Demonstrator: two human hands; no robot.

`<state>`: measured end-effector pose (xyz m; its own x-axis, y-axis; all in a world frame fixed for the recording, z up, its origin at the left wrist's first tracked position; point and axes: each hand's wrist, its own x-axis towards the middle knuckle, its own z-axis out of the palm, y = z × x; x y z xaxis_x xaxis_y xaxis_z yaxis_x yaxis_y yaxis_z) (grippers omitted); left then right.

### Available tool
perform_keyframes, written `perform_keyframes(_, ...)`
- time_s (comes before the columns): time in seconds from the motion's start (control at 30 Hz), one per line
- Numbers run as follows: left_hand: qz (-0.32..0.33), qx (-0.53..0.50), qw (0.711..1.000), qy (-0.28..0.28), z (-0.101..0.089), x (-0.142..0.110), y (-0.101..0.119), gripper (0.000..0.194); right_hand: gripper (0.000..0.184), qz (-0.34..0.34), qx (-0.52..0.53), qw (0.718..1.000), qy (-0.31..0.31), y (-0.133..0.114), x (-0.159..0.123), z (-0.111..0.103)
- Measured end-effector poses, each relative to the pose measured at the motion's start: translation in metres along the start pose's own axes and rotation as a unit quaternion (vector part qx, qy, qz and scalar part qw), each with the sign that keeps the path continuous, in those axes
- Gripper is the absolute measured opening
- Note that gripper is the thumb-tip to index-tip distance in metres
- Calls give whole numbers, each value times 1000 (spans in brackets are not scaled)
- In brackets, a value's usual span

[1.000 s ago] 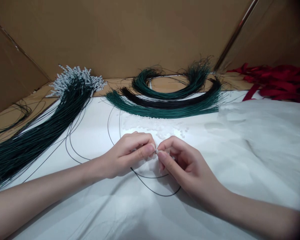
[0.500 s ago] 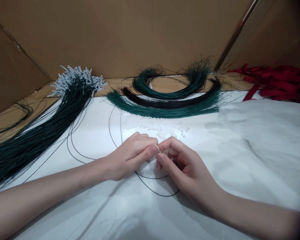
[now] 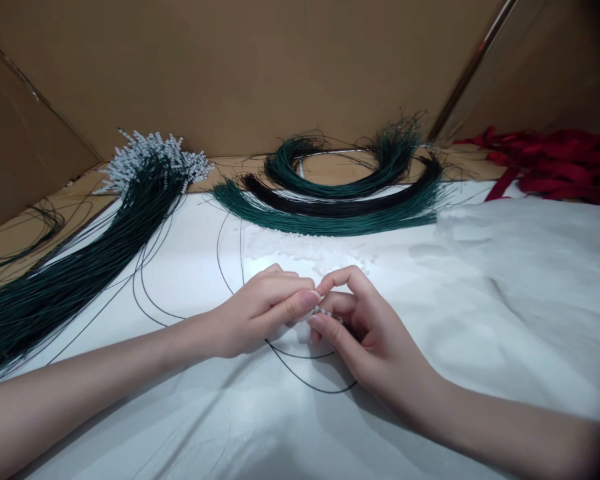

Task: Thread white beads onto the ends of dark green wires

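Observation:
My left hand (image 3: 265, 312) is closed, its thumb pressed against the bent index finger on a thin wire strung with small white beads (image 3: 324, 311). From the right, my right hand (image 3: 367, 330) meets it fingertip to fingertip, thumb and curled fingers around the same beaded wire. Part of the beading shows between the two hands; the rest is hidden by fingers. Dark thin wire (image 3: 307, 382) loops below the hands on the white surface. Just beyond them lie many loose white beads (image 3: 305, 248).
At left lies a thick bundle of dark green wires (image 3: 105, 250) with white beaded tips (image 3: 150, 160). Curved bundles of green wire (image 3: 325, 225) and black wire (image 3: 330, 205) lie at the back. Red ribbons (image 3: 570, 163) are heaped at right. Cardboard walls (image 3: 280, 73) enclose the surface.
My right index finger has lifted slightly and the right thumb has drawn a little away from the left thumb. More white beads now show between the hands.

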<state>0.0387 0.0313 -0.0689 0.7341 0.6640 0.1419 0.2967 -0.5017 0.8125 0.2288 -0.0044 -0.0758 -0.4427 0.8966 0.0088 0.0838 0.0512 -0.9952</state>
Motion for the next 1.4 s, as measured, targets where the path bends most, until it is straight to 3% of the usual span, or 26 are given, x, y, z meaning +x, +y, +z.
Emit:
perform_keyframes(0.3, -25, 19, 999, -16, -2, -1, 2, 39, 14, 3, 8, 1000, -1, 4, 0, -3)
perform_keyframes(0.57, 5, 53, 998, 19, -3, -2, -4, 37, 23, 2, 40, 999, -21, -1, -2, -2)
perform_keyframes(0.87, -21, 10, 998, 52, -6, -8, -1, 39, 26, 20, 92, 994, -47, -3, -6, -11)
perform_keyframes(1.2, -32, 8, 996, 80, -8, -9, 5, 39, 12, 37, 114, 993, -14, 1, -4, -10)
perform_keyframes(1.4, -21, -13, 996, 85, -9, -13, -3, 45, 18, 47, 135, 990, 1, -1, -2, -10)
